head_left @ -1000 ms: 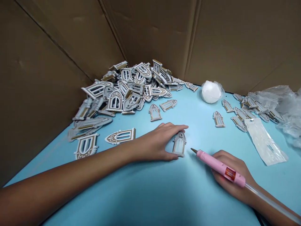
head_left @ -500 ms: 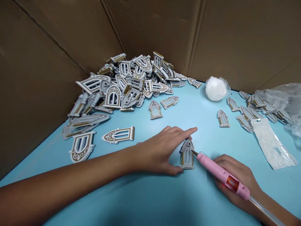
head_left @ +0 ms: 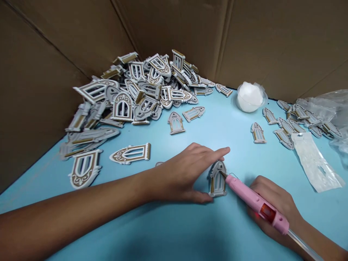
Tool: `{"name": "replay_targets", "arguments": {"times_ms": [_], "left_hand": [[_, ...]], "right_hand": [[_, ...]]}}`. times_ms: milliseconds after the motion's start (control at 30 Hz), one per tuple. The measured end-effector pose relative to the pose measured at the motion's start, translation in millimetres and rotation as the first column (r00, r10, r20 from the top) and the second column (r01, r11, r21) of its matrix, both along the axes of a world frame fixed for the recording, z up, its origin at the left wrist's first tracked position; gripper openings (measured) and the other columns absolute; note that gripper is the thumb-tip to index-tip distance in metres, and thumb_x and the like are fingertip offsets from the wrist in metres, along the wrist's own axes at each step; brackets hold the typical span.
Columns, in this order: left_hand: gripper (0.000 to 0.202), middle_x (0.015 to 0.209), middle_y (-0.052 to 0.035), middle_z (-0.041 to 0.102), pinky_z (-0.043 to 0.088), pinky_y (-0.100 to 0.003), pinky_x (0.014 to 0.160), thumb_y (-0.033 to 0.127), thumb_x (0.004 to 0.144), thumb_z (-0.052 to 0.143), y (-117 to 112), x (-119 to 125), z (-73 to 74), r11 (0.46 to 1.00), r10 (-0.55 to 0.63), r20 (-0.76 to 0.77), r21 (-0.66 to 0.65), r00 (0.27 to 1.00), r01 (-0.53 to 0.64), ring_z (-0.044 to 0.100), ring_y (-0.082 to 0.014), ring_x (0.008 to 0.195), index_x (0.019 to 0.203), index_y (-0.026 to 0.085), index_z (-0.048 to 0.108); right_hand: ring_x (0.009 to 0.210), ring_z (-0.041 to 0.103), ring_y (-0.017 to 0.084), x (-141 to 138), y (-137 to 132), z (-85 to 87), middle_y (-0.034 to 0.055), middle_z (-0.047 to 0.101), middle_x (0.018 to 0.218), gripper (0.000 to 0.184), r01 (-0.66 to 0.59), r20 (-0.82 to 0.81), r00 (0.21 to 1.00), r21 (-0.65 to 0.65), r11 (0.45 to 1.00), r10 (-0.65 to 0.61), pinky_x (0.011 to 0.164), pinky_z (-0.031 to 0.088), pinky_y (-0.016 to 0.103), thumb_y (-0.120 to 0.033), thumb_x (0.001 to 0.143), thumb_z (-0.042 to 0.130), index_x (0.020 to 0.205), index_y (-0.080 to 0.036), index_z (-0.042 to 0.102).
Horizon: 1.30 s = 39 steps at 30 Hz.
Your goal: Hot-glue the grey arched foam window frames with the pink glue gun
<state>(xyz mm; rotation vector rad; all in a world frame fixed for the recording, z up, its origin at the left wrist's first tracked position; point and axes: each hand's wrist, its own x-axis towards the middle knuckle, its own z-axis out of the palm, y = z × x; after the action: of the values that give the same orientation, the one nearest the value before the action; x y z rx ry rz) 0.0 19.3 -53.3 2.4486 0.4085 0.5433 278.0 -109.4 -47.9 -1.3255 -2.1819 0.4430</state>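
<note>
My right hand [head_left: 274,203] is wrapped around a pink glue gun [head_left: 248,195] with a clear glue stick running out of its back end. Its dark nozzle meets the upper inner arch of a small grey-backed arched window frame [head_left: 218,190], which lies on the blue table. From the left, my left hand [head_left: 187,174] grips this frame, thumb at the lower corner and fingers by its pointed top. Part of the fingers is hidden behind the hand.
A large heap of white-and-gold window frames [head_left: 123,107] stands at the back left. A tub of white fluffy material [head_left: 249,97] sits at the back. To the right are smaller frames [head_left: 284,139], a white plastic sleeve [head_left: 317,163] and clear bags [head_left: 328,108]. Cardboard walls [head_left: 174,25] enclose the table.
The view has shifted slightly. The nozzle has moved a little toward the upper arch of the frame. Both hands keep their grips.
</note>
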Motion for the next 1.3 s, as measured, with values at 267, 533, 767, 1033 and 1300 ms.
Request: {"name": "replay_targets", "arguments": {"times_ms": [267, 533, 767, 1033, 1300], "left_hand": [[0.109, 0.141, -0.0130, 0.064, 0.042, -0.043, 0.107, 0.045, 0.084, 0.083, -1, -1, 2.0, 1.000, 0.010, -0.006, -0.004, 1.000, -0.010, 0.061, -0.0301, 0.125, 0.165, 0.028, 0.013], [0.105, 0.142, -0.0128, 0.063, 0.039, -0.043, 0.109, 0.042, 0.086, 0.083, -4, -2, 8.3, 1.000, 0.007, 0.016, -0.019, 1.000, -0.006, 0.059, -0.0304, 0.127, 0.165, 0.030, 0.014], [0.108, 0.142, -0.0125, 0.063, 0.038, -0.041, 0.109, 0.040, 0.085, 0.086, -4, -2, 8.8, 1.000, 0.004, 0.017, -0.002, 1.000, -0.004, 0.059, -0.0291, 0.126, 0.165, 0.028, 0.014], [0.108, 0.142, -0.0122, 0.062, 0.038, -0.043, 0.110, 0.041, 0.085, 0.086, -4, -2, 9.3, 1.000, 0.005, 0.008, -0.002, 1.000, -0.005, 0.058, -0.0300, 0.128, 0.164, 0.030, 0.013], [0.099, 0.141, -0.0125, 0.063, 0.037, -0.045, 0.111, 0.043, 0.089, 0.081, -5, -2, 9.9, 0.999, 0.020, 0.003, -0.026, 1.000, -0.020, 0.059, -0.0307, 0.127, 0.163, 0.030, 0.016]], "right_hand": [[0.061, 0.044, 0.015, -2, -1, -2.6, 0.0006, 0.051, 0.070, 0.016, 0.002, 0.002, 1.000, 0.016, 1.000, -0.002, 0.051, 0.031, 0.029, -0.010, 0.093, 0.048, 0.082, -0.022, 0.051], [0.064, 0.047, 0.015, 3, 0, 6.4, 0.0007, 0.052, 0.074, 0.016, -0.062, 0.064, 0.996, -0.039, 0.997, 0.065, 0.054, 0.034, 0.028, -0.006, 0.091, 0.052, 0.087, -0.022, 0.051], [0.062, 0.044, 0.015, 0, 0, 3.3, 0.0003, 0.050, 0.070, 0.016, -0.013, 0.026, 1.000, 0.022, 1.000, 0.012, 0.053, 0.031, 0.029, -0.008, 0.092, 0.048, 0.083, -0.021, 0.050], [0.061, 0.041, 0.015, -4, -1, -0.4, -0.0003, 0.046, 0.070, 0.017, -0.007, -0.015, 1.000, 0.057, 0.998, 0.007, 0.053, 0.028, 0.028, -0.008, 0.092, 0.048, 0.083, -0.022, 0.047], [0.063, 0.046, 0.014, 4, 2, 8.2, 0.0002, 0.050, 0.072, 0.018, -0.077, 0.088, 0.993, 0.005, 0.997, 0.076, 0.054, 0.034, 0.028, -0.004, 0.089, 0.053, 0.085, -0.021, 0.049]]}}
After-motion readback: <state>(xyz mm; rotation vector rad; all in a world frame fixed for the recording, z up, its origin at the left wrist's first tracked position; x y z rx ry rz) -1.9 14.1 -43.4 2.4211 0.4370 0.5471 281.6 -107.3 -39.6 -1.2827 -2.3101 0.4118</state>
